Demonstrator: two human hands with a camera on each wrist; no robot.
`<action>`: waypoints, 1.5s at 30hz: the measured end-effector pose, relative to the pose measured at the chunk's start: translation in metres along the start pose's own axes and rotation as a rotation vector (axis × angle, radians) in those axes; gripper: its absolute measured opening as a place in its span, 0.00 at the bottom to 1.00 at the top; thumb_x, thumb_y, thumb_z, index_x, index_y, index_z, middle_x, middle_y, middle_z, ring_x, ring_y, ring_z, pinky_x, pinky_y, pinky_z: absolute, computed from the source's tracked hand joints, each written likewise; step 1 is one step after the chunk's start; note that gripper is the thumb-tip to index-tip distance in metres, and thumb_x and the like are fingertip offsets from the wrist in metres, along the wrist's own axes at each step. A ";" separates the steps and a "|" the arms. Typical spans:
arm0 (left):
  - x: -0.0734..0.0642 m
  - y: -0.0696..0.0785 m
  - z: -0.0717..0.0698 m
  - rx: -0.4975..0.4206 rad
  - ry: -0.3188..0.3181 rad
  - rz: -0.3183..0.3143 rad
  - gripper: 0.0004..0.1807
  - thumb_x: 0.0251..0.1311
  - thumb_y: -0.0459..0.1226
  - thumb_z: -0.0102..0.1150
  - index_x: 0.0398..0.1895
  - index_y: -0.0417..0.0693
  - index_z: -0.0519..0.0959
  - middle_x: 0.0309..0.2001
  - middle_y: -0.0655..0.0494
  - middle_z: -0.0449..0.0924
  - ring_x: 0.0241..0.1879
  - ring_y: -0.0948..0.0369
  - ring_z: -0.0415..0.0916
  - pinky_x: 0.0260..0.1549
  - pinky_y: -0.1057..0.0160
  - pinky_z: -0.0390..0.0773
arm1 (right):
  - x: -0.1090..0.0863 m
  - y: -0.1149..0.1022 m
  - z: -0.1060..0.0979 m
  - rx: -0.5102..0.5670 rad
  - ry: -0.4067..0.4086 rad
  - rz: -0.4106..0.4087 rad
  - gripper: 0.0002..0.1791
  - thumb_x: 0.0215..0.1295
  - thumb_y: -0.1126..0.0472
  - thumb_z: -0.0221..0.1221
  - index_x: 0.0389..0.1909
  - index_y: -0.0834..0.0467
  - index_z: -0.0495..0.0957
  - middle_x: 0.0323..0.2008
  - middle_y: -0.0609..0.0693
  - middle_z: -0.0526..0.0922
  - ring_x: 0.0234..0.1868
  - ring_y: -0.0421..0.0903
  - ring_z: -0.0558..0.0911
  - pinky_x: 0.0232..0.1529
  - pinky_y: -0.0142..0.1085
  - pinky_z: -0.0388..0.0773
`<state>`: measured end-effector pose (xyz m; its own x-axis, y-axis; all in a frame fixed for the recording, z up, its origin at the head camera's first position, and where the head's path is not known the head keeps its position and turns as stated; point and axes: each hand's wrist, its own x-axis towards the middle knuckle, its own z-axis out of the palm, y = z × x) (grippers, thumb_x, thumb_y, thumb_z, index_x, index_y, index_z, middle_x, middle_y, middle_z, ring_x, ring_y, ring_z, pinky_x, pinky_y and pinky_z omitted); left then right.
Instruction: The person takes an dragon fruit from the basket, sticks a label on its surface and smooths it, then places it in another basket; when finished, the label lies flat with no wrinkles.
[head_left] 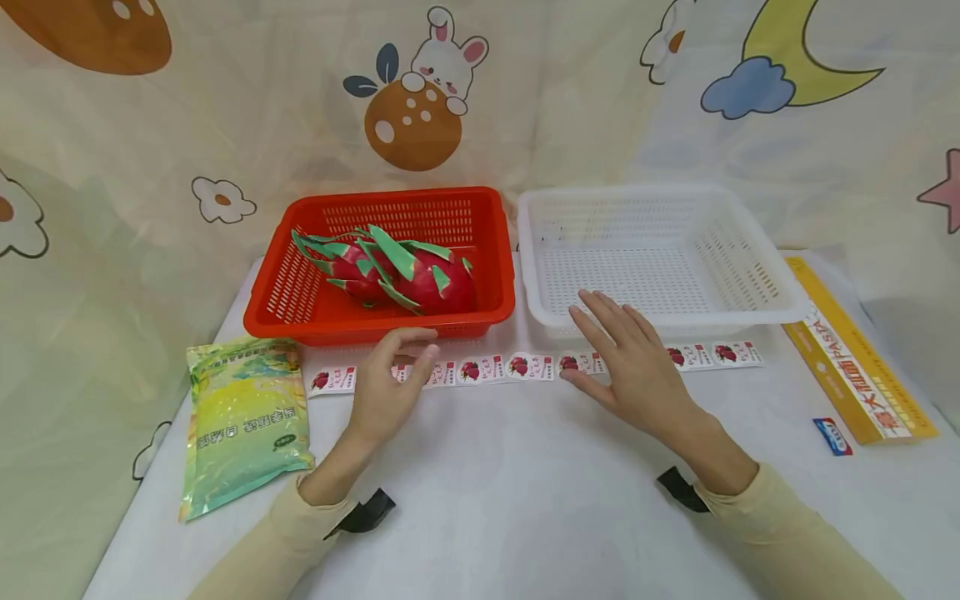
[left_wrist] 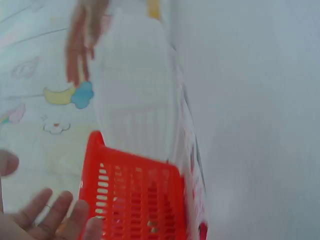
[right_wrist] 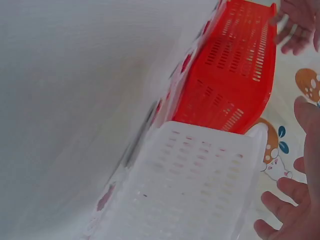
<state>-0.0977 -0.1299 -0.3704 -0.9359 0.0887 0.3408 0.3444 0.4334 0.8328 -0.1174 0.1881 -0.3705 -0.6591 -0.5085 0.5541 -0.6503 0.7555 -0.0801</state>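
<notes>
My left hand [head_left: 386, 387] hovers before the front of a red plastic basket [head_left: 352, 330], thumb and fingers loosely bent with nothing between them. Two dragon fruits, one at the right [head_left: 448, 287] and one at the left [head_left: 347, 273], lie side by side in that basket. Fingers spread, my right hand [head_left: 637, 371] is held over the front rim of a white plastic basket [head_left: 765, 315], whose visible floor is bare. A strip of dragon fruit stickers [head_left: 480, 370] runs along the table in front of both baskets, partly hidden by the hands. Both wrist views show the hands holding nothing.
A yellow-green printed bag [head_left: 247, 425] lies at the left. On the right are a long yellow pasta box [head_left: 855, 354] and a small blue packet [head_left: 832, 437]. A white cloth [head_left: 525, 500] covers the table, and a cartoon-print curtain [head_left: 570, 108] hangs behind the baskets.
</notes>
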 end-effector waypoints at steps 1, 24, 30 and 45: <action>0.000 0.001 -0.001 -0.109 -0.014 -0.125 0.17 0.66 0.41 0.57 0.54 0.44 0.75 0.53 0.49 0.81 0.53 0.54 0.77 0.51 0.56 0.79 | 0.002 -0.001 0.000 0.025 0.017 -0.001 0.42 0.69 0.30 0.38 0.71 0.56 0.62 0.71 0.56 0.63 0.70 0.56 0.64 0.69 0.55 0.59; 0.034 -0.006 -0.011 -1.370 0.445 -0.700 0.35 0.72 0.52 0.43 0.76 0.60 0.44 0.74 0.52 0.53 0.73 0.52 0.57 0.61 0.51 0.71 | 0.235 -0.035 0.036 0.443 -0.972 0.387 0.53 0.54 0.42 0.66 0.76 0.46 0.48 0.69 0.49 0.62 0.67 0.48 0.62 0.61 0.45 0.75; 0.034 -0.005 -0.010 -1.380 0.459 -0.720 0.34 0.72 0.53 0.42 0.76 0.58 0.44 0.74 0.53 0.53 0.73 0.53 0.57 0.63 0.50 0.70 | 0.254 -0.040 0.061 0.423 -1.112 0.464 0.52 0.56 0.38 0.64 0.76 0.46 0.47 0.66 0.49 0.64 0.66 0.48 0.62 0.66 0.45 0.68; 0.032 -0.007 -0.009 -1.388 0.473 -0.699 0.35 0.72 0.53 0.41 0.75 0.55 0.44 0.74 0.51 0.53 0.72 0.52 0.57 0.65 0.48 0.66 | 0.255 -0.053 0.086 0.414 -1.050 0.639 0.53 0.49 0.46 0.72 0.72 0.50 0.52 0.61 0.51 0.67 0.62 0.49 0.66 0.61 0.44 0.74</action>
<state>-0.1295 -0.1379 -0.3613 -0.9150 -0.1496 -0.3747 -0.0721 -0.8532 0.5166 -0.2840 -0.0174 -0.2964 -0.7509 -0.3287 -0.5727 -0.0560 0.8958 -0.4408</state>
